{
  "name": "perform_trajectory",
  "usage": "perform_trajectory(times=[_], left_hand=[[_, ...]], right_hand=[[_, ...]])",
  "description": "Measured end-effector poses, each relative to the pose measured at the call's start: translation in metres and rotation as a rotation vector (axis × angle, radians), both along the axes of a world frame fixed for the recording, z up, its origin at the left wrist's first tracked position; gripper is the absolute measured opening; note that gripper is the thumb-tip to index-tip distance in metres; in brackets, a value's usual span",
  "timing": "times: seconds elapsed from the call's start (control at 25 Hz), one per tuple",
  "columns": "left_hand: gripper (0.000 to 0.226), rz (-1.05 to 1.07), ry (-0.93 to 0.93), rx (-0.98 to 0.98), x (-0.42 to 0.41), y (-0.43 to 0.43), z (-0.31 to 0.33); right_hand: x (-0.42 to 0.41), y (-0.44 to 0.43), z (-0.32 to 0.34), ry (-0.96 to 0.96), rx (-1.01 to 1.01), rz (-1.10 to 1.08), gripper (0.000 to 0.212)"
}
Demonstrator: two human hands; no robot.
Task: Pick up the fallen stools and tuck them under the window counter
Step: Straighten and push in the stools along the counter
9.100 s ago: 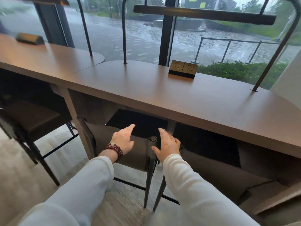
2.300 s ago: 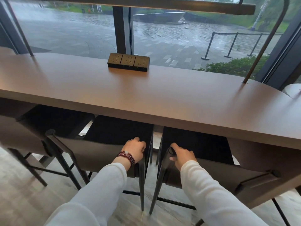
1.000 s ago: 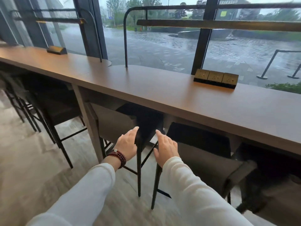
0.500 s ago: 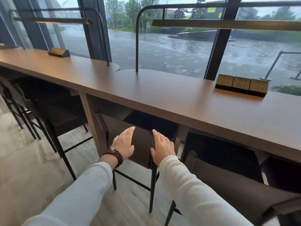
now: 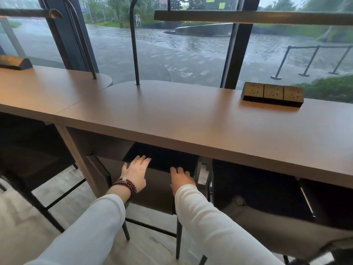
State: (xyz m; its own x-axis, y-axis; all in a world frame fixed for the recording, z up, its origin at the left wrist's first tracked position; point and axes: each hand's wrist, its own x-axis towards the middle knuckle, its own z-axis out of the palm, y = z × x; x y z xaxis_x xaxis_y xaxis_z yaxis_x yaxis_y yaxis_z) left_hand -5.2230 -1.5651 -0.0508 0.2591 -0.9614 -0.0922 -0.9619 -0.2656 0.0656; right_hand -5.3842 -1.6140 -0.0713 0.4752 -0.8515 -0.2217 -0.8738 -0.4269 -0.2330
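A stool with a taupe backrest [image 5: 158, 190] and a dark seat stands upright, its seat tucked under the brown window counter [image 5: 181, 119]. My left hand [image 5: 134, 174], with a bead bracelet at the wrist, lies flat on the top of the backrest, fingers spread. My right hand [image 5: 180, 178] rests flat on the same backrest further right, fingers apart. A second stool [image 5: 267, 209] stands upright to the right, also under the counter. A third stool [image 5: 32, 165] stands at the left under the neighbouring counter section.
A block of three gold sockets [image 5: 272, 96] sits on the counter at the right. Thin lamp posts [image 5: 134, 44] rise from the countertop. The counter's support panel [image 5: 80, 159] stands just left of the stool. Pale floor [image 5: 23, 222] lies behind the stools.
My hands have moved forward onto the backrest and lie flat on it. The stool's seat has gone further in under the counter. My view has swung right and closer.
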Motion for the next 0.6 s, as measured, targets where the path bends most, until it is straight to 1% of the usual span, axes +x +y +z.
perform_trajectory(times=[0.16,0.32,0.4,0.48,0.6], left_hand=[[0.075,-0.081,-0.094,0.123,0.019,-0.018,-0.01],[0.065,-0.166,-0.213,0.179,0.032,-0.023,-0.021],[0.056,-0.231,-0.254,0.165,0.038,-0.024,-0.022],[0.04,-0.317,-0.272,0.154,0.041,-0.024,-0.022],[0.026,-0.411,-0.252,0.123,0.04,-0.017,-0.021]], right_hand=[[0.009,-0.003,0.0,0.011,0.024,-0.082,0.058],[0.009,0.004,0.0,0.007,0.018,-0.149,0.05],[0.004,0.012,0.0,0.01,0.006,-0.177,0.044],[-0.006,0.02,-0.001,0.018,-0.012,-0.201,0.04],[-0.013,0.029,-0.002,0.004,-0.035,-0.251,0.039]])
